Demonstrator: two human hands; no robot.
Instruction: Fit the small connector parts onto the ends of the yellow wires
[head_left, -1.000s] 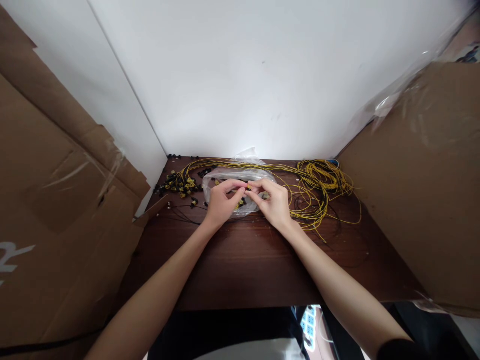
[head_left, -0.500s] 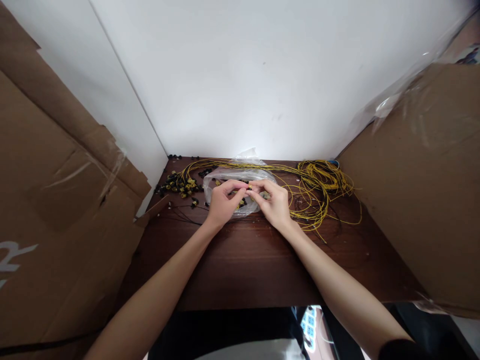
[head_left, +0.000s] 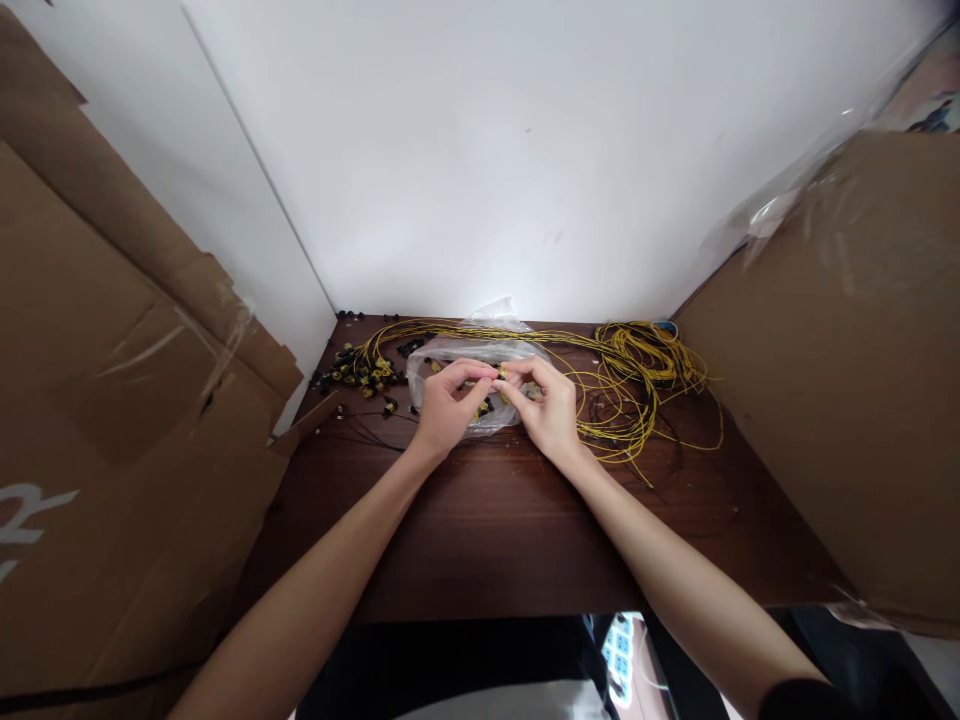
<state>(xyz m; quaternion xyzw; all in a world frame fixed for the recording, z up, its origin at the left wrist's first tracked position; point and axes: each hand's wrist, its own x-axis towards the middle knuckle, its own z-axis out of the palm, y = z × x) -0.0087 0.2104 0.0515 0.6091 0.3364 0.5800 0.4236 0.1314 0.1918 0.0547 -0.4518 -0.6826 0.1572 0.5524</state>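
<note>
My left hand and my right hand meet fingertip to fingertip over a clear plastic bag. Between the pinched fingers is a small black and yellow part, mostly covered by them. More black and yellow pieces lie in the bag under my hands. To the left sits a pile of black and yellow connectors. Thin yellow wires run from that pile behind my hands to a coiled bundle on the right.
Brown cardboard stands at the left and another cardboard panel at the right. A white wall rises behind the dark wooden table. Small black bits lie at the back left.
My hands stay almost in the same place; the fingers of my right hand have shifted slightly around the small part.
</note>
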